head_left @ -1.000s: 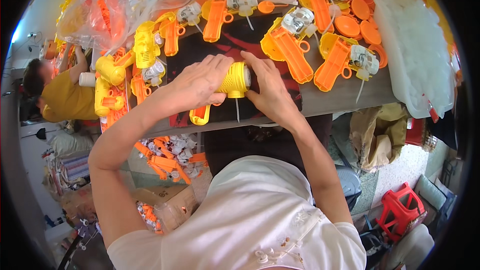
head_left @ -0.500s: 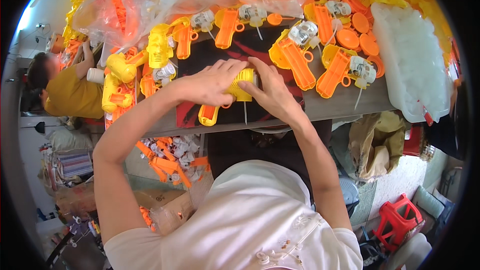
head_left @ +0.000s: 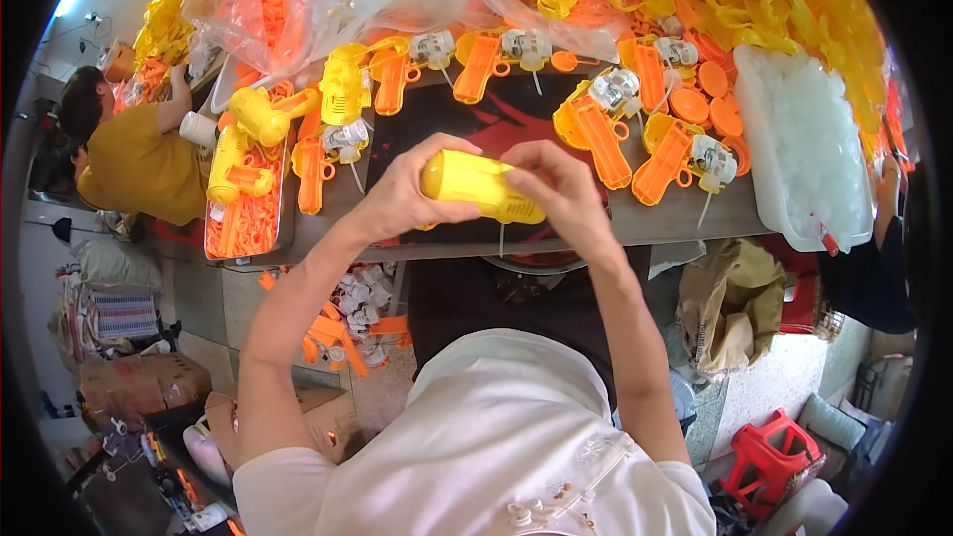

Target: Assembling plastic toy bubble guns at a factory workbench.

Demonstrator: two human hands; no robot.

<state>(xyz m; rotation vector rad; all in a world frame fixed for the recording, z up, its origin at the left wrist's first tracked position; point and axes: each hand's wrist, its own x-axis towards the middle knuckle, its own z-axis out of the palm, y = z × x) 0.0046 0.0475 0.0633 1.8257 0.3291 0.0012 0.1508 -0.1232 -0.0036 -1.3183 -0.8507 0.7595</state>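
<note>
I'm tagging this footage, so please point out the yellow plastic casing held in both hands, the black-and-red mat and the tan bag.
Yellow plastic casing [head_left: 467, 180], head view: on its smooth, rounded side.
Black-and-red mat [head_left: 415, 115], head view: on its bare, dark left part.
Tan bag [head_left: 717, 290], head view: on its outer side.

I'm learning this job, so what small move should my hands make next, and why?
Probably a gentle squeeze on the yellow housing with both hands: the left hand wraps its rounded end while the right hand has its fingertips at the vented end, so both ends look supported.
</note>
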